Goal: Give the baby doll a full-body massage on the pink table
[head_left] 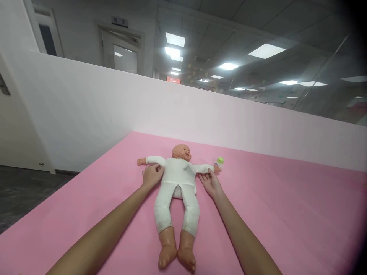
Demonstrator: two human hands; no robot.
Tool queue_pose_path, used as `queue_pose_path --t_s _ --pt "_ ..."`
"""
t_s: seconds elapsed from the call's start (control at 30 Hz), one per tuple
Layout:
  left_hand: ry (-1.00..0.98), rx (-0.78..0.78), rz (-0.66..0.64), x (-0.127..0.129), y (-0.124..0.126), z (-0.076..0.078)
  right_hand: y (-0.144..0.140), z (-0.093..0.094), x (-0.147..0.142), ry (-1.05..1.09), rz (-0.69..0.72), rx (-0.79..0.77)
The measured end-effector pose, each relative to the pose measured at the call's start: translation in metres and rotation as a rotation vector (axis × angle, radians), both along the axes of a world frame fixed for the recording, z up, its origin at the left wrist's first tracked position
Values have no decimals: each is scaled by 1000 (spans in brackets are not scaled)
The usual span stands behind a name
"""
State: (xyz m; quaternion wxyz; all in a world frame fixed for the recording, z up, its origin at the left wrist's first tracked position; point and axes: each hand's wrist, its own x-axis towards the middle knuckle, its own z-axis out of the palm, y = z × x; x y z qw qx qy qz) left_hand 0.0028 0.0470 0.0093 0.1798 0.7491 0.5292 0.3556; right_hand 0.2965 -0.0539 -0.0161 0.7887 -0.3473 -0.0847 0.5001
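Head view: baby doll in white suit lying face-up on pink mat; left hand gripping sleeve under doll's one arm, right hand open, fingertips touching its other sleeve; green-capped bottle just beyond that arm

Doll wearing a plain white suit, lying on a plain pink bench; bottle showing a green cap.

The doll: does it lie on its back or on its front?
On its back: the doll shows its face and toes upward, arms spread on the pink mat.
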Motion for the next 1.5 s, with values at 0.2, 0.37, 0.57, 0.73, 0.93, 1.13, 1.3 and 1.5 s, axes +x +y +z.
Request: queue_pose_path --t_s 0.2,0.37,0.57,0.73,0.93,1.13,1.3,1.5 --pt "-13 -89 -160 -10 1 7 -1 2 -3 -5 -22 8" --pt "-104 -121 -377 -32 -1 14 1 3 -5 -8 -37 14" --pt "-36 20 -727 -70 -39 47 3 -1 -4 -11 -36 32" --pt "174 10 -1122 -93 -89 76 2 0 -5 -31 -33 48" --pt "346 241 -1118 -94 -115 69 1 2 -9 -33 -40 41" --pt "371 587 -1091 -66 -118 52 3 1 -9 -24 -40 36" --pt "349 565 -1152 -49 -116 62 3 -1 -7 -9 -31 50" --pt "230 578 -1125 -42 -113 55 2 -3 -6 -26 -38 72"
